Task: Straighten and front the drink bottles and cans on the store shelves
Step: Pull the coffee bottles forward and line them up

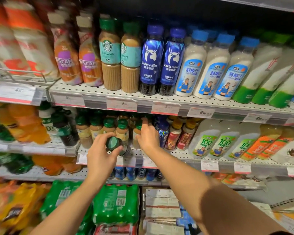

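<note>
My left hand (101, 154) grips a dark bottle with a green cap (116, 145), tilted toward me just in front of the second shelf (182, 156). My right hand (147, 136) reaches into that shelf and curls round a green-capped coffee bottle (136, 133) in a row of similar bottles (109, 129). On the shelf above stand Nescafe bottles (78, 63), Starbucks bottles (110, 56), blue Luckin Coffee bottles (151, 61) and white coconut drink bottles (209, 70).
Right of my hands stand red bottles (172, 134) and coconut water bottles (205, 139). Orange and green soda bottles (25, 122) fill the left bay. Green shrink-wrapped packs (115, 202) and stacked cartons (161, 211) sit at floor level. Price tags line the shelf edges.
</note>
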Available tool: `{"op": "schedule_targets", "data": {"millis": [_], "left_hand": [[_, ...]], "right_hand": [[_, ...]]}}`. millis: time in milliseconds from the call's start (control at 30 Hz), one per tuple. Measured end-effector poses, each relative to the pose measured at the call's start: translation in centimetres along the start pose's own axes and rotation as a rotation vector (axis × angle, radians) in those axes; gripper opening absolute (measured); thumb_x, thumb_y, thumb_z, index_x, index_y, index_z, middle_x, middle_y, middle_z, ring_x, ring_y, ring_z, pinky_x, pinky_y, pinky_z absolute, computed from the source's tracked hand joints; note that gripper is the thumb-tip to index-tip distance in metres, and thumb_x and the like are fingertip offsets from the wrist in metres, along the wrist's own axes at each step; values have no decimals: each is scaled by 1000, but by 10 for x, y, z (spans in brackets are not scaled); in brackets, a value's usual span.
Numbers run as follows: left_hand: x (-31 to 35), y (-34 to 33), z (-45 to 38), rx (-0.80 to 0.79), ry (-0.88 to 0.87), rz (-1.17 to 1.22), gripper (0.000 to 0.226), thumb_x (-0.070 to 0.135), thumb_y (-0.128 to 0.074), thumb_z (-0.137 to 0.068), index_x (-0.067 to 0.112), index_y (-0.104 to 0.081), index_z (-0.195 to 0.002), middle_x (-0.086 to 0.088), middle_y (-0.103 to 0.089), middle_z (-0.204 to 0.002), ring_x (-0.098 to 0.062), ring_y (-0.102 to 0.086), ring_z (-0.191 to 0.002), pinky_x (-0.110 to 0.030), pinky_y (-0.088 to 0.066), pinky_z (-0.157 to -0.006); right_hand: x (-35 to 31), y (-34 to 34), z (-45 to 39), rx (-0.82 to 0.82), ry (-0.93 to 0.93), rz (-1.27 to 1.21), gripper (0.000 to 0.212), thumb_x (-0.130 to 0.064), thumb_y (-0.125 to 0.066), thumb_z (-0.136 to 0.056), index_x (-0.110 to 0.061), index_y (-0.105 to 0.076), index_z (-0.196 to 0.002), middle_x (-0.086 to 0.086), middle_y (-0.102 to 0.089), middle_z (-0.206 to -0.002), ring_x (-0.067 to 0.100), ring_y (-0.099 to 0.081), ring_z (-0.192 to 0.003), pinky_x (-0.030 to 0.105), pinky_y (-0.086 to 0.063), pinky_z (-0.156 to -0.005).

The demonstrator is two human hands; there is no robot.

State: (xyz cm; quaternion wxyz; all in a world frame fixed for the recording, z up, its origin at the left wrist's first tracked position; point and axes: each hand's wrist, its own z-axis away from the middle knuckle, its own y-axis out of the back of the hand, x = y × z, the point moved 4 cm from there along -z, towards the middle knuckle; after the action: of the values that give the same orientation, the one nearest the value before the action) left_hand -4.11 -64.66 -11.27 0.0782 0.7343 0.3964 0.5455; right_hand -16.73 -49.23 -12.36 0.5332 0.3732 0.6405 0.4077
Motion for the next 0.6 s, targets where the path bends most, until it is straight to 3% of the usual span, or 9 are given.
{"op": "schedule_targets", "data": {"millis": [200, 367, 433, 600], "left_hand": [[-2, 9, -5, -16, 7, -1, 42, 23, -84, -82, 22, -62, -118, 11, -61, -116, 1, -51, -104, -8, -34, -86], [-2, 14, -7, -18, 1, 5, 42, 22, -84, -81, 24, -63, -117, 13, -61, -115, 4, -50, -105, 3, -30, -88], [-3, 16, -8, -18, 4, 8, 42, 23, -84, -81, 26, -62, -117, 15, -61, -116, 5, -50, -105, 2, -31, -88], [-4, 18, -9, -23, 10, 12, 42, 25, -83, -82, 28, -61, -117, 15, -61, -116, 0, -54, -108, -18, -41, -90]], "right_hand": [[-4, -2, -21, -123, 37, 23, 75, -21, -75, -87, -22, -31, -148, 19, -62, -119, 43, -65, -105, 47, -58, -84], [-7, -1, -29, -177, 96, 8, 75, -21, -78, -85, -22, -35, -146, 17, -61, -126, 40, -63, -110, 44, -57, -85], [-6, -1, -29, -191, 89, -22, 77, -23, -81, -83, -22, -37, -146, 16, -61, -128, 39, -62, -113, 42, -57, -87], [-5, -6, -26, -171, 89, 11, 73, -29, -82, -83, -23, -37, -141, 14, -62, -123, 41, -63, -110, 43, -57, -86]]}}
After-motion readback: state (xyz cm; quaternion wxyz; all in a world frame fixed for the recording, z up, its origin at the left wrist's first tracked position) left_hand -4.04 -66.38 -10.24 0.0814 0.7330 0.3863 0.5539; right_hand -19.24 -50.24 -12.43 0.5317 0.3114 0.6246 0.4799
